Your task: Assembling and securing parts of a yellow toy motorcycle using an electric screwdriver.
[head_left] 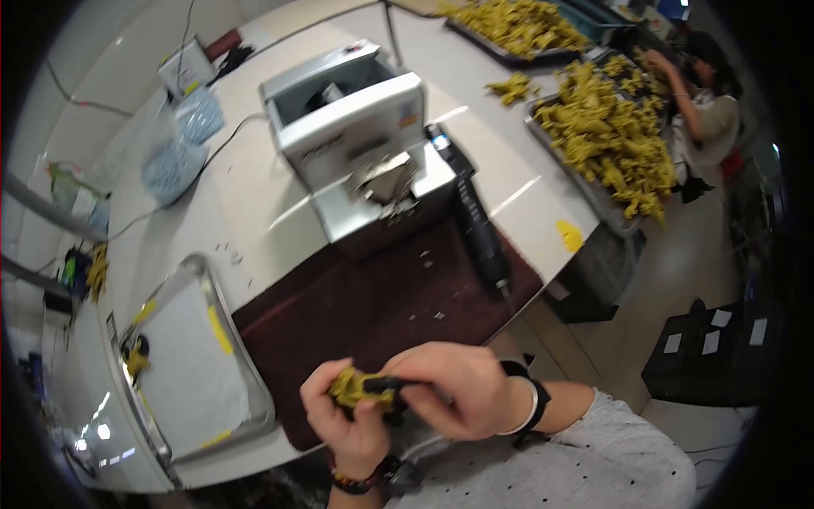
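My left hand (349,434) is closed around a small yellow moulded piece (344,388), its fingertips and thumb at the piece's sides. A short black part (378,385) lies against the yellow piece. My right hand (462,383) pinches at the end of that black part, and its fingers hide some of it. Both hands are held together over the near edge of a dark maroon mat (339,314). Along the mat's right side lies a black electric screwdriver (476,220), its tip pointing toward me.
A grey-white box-shaped machine (348,127) stands behind the mat. Left, a metal tray (233,339) carries a white sheet and a small yellow-black piece. At far right, another tray (577,174) is heaped with yellow pieces (606,127), near a person (708,110). Clear bags (174,165) sit at the back left.
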The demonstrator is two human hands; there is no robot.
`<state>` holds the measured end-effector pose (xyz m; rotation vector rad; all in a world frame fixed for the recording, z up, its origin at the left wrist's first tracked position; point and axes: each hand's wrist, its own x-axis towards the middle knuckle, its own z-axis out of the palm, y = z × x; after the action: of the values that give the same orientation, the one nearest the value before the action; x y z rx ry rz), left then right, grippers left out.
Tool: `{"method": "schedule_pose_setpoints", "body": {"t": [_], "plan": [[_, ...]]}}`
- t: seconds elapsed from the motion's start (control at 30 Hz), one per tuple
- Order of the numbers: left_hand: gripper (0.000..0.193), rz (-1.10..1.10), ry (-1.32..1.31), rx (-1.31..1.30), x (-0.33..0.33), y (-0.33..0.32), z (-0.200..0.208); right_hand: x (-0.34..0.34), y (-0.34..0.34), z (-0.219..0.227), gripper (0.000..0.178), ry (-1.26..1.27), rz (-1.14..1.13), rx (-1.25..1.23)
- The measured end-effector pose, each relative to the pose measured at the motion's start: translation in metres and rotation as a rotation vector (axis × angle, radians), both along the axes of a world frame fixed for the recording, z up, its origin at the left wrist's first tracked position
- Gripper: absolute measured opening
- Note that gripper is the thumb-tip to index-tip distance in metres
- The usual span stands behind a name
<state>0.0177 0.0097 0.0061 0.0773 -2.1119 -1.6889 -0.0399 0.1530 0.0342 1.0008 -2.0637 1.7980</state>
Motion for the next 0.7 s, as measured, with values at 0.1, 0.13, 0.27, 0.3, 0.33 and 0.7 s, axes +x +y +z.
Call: {"method": "schedule_pose_setpoints", "body": {"t": [0.1, 0.13, 0.27, 0.3, 0.33, 0.7], "plan": [[0.055, 0.009, 0.036, 0.036, -0.004, 0.007, -0.006, 0.000, 0.003, 0.001, 0.022, -0.084, -0.009, 0.004], [0.056, 0.024, 0.060, 0.021, -0.004, 0.007, -0.008, -0.001, 0.004, 0.002, 0.021, -0.115, 0.028, 0.017], [0.056, -0.083, 0.092, 0.159, 0.005, 0.006, -0.014, 0.003, 0.008, 0.003, 0.018, -0.166, 0.088, -0.045], [0.056, -0.085, 0.147, 0.155, 0.005, 0.008, -0.014, 0.006, 0.008, 0.003, 0.017, -0.216, 0.098, -0.100], [0.056, -0.087, 0.202, 0.152, 0.006, 0.009, -0.014, 0.007, 0.007, 0.003, 0.015, -0.223, 0.117, -0.150], [0.055, -0.166, 0.178, 0.172, 0.006, 0.005, -0.019, 0.006, 0.021, 0.009, 0.018, -0.545, 0.257, -0.200]]}}
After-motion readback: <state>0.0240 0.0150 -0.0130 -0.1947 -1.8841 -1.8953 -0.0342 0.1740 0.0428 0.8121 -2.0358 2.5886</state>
